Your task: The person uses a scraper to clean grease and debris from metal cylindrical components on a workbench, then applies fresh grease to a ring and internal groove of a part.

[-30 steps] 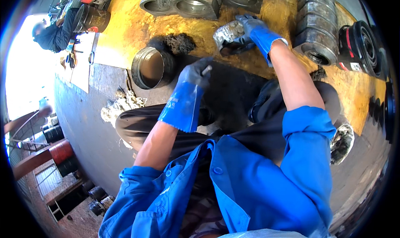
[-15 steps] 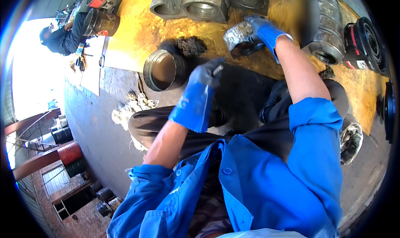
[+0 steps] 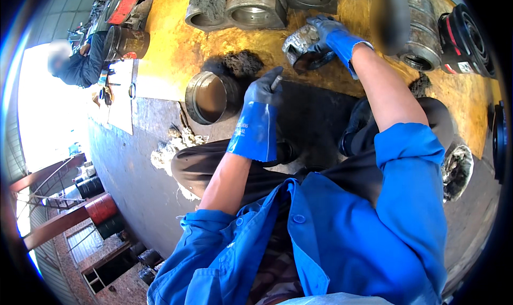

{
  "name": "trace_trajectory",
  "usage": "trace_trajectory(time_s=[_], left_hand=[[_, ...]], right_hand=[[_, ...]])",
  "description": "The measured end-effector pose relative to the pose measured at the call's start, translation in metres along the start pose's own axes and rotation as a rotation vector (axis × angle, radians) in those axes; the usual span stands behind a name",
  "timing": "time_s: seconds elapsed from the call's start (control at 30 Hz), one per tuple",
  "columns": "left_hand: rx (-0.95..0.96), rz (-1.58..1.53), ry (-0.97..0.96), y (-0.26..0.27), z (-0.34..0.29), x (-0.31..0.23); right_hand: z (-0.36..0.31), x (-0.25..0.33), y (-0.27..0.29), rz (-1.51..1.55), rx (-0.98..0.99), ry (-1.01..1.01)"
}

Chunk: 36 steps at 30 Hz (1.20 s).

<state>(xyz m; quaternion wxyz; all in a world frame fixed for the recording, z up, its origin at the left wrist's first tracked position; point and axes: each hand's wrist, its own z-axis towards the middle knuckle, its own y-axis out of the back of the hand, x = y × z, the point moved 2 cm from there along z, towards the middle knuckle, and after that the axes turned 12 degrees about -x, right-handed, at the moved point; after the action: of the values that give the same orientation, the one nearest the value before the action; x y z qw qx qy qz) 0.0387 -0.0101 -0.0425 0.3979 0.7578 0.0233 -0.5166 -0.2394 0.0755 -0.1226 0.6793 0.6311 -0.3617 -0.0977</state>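
Both of my hands wear blue gloves with dark, soiled fingers. My left hand (image 3: 262, 88) is closed in front of my knees, and the pale end of a short rod-like tool (image 3: 276, 83) sticks out of its fist. My right hand (image 3: 326, 35) is closed on the far side of a silvery, dark-smeared round metal part (image 3: 300, 44). The part rests tilted at the near edge of the yellow, oil-stained board (image 3: 171, 43). Beside my left hand stands an open metal tin (image 3: 191, 99) with brown liquid in it.
Heavy bored metal blocks (image 3: 255, 11) line the far side, one topped with grey fibre. Dark fibre (image 3: 243, 63) lies behind the tin, and white rags (image 3: 176, 147) lie by my left knee. A ribbed metal cylinder (image 3: 419, 43) and black round part (image 3: 465, 40) are at right. Another person (image 3: 80, 64) sits far left.
The view has shifted slightly. My left hand, still closed on the rod-like tool, is a little more upright. My right hand keeps its hold on the metal part.
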Motion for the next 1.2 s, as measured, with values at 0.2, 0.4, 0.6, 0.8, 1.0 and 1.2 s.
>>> trace_trajectory(time_s=[0.2,0.4,0.6,0.8,1.0,1.2], left_hand=[[-0.003,0.048,-0.177,0.0,-0.001,-0.002],[0.039,0.031,-0.124,0.003,-0.002,0.009],[0.114,-0.026,-0.01,0.01,0.002,0.006],[0.079,-0.133,-0.006,0.008,0.016,0.002],[-0.043,0.065,-0.17,0.002,0.004,-0.011],[0.015,0.106,-0.22,-0.002,-0.008,-0.016]], right_hand=[[-0.001,0.004,-0.004,-0.01,-0.007,-0.003],[-0.001,0.008,0.015,-0.037,0.021,-0.024],[-0.001,0.005,0.003,0.015,0.018,-0.001],[0.005,-0.003,-0.004,0.07,0.036,-0.011],[0.006,-0.003,-0.015,0.004,-0.087,0.005],[-0.003,0.006,-0.005,-0.053,-0.018,-0.054]])
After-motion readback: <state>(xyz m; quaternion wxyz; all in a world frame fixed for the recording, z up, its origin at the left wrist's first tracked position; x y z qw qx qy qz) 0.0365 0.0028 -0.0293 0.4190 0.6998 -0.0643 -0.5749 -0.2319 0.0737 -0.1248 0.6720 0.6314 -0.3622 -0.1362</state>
